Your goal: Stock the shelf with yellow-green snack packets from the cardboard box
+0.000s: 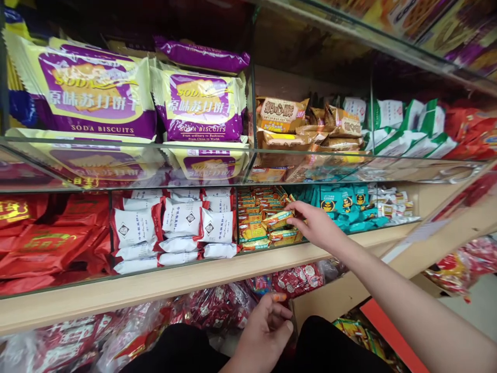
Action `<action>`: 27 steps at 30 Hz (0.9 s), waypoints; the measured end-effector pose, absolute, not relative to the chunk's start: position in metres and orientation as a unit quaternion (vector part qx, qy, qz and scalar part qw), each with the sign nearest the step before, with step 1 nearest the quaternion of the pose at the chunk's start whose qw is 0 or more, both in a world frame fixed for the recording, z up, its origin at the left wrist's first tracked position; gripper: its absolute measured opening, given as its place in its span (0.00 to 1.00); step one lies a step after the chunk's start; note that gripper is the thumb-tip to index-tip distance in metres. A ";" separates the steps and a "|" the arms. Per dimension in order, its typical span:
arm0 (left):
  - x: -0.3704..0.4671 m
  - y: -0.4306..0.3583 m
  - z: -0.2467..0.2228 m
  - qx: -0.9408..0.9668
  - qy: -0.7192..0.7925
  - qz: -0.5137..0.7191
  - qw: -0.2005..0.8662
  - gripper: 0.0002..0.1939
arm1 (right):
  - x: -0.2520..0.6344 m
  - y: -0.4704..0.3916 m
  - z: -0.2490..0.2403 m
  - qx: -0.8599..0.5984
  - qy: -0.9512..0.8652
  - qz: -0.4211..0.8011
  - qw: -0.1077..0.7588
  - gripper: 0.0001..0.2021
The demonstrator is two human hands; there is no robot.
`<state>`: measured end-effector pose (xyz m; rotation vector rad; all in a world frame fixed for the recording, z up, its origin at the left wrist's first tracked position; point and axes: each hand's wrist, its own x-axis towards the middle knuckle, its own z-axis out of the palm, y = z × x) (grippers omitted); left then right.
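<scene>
My right hand point(314, 223) reaches into a lower-shelf compartment of small yellow-wrapped snacks. Its thumb and fingers are pinched on the end of one yellow snack packet point(278, 220), which lies tilted on top of the others. More yellow packets point(250, 229) are stacked around it in rows. Below the shelf edge, in front of my knees, my left hand point(264, 331) hangs palm inward. Its fingers are loosely bent and apart from the thumb, with nothing seen in them.
White-and-red packets point(190, 217) and red packets point(58, 233) fill compartments at left; teal packets point(345, 202) lie at right. Above, soda biscuits point(202, 103) stand behind a glass edge point(217, 147). A wooden shelf lip point(155, 282) runs across; bagged goods point(217, 305) sit beneath.
</scene>
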<state>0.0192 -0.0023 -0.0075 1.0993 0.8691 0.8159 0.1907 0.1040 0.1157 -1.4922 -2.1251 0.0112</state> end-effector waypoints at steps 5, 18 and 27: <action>0.019 -0.003 -0.011 0.510 0.399 0.355 0.675 0.17 | 0.196 0.110 0.112 -0.583 -0.786 -0.023 0.205 0.08; 0.021 -0.004 -0.013 0.544 0.403 0.317 0.665 0.14 | 0.190 0.104 0.106 -0.435 -0.875 -0.121 0.173 0.19; 0.021 -0.004 -0.028 0.581 0.395 0.298 0.646 0.14 | 0.191 0.115 0.098 -0.416 -0.894 -0.121 0.119 0.22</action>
